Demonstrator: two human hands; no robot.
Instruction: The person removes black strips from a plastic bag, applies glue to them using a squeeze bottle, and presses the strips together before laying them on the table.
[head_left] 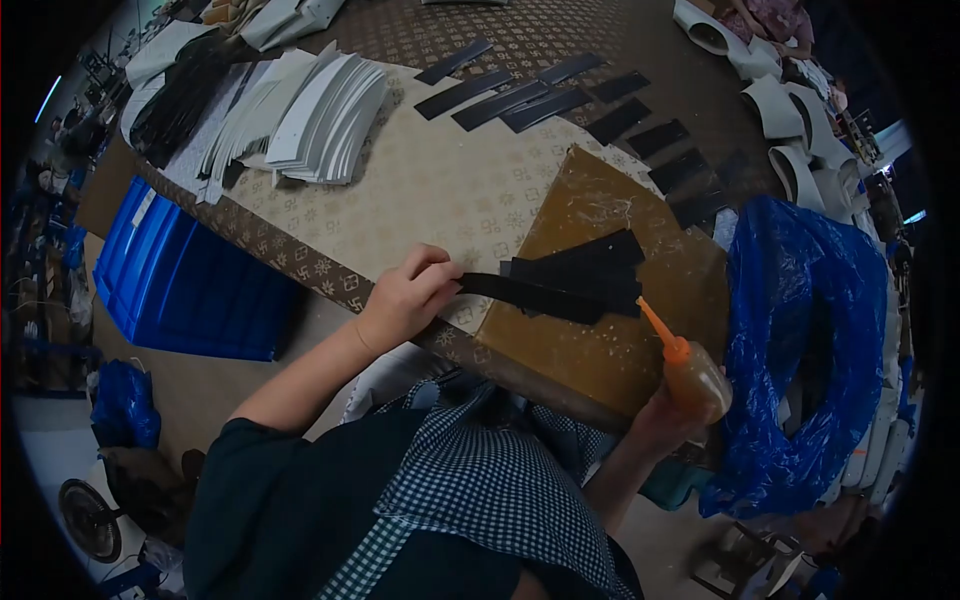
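Observation:
Between the fingers of my left hand point(413, 292) is the left end of a long black strip point(540, 298), which reaches right over the brown board. Other black pieces point(610, 255) lie in a loose pile on the brown board point(590, 200), partly under the strip. My right hand point(668, 415) is wrapped round a squeeze bottle point(698, 385) with an orange nozzle. The nozzle's tip points up and left, close to the right end of the black pieces; whether it touches them I cannot tell.
Stacks of white curved pieces point(325, 120) and a black bundle point(185, 95) lie at the upper left. Several black strips point(500, 103) are spread across the patterned table point(350, 215). A blue bin point(190, 275) stands left, a blue plastic bag point(860, 330) right. Another person point(780, 22) is far right.

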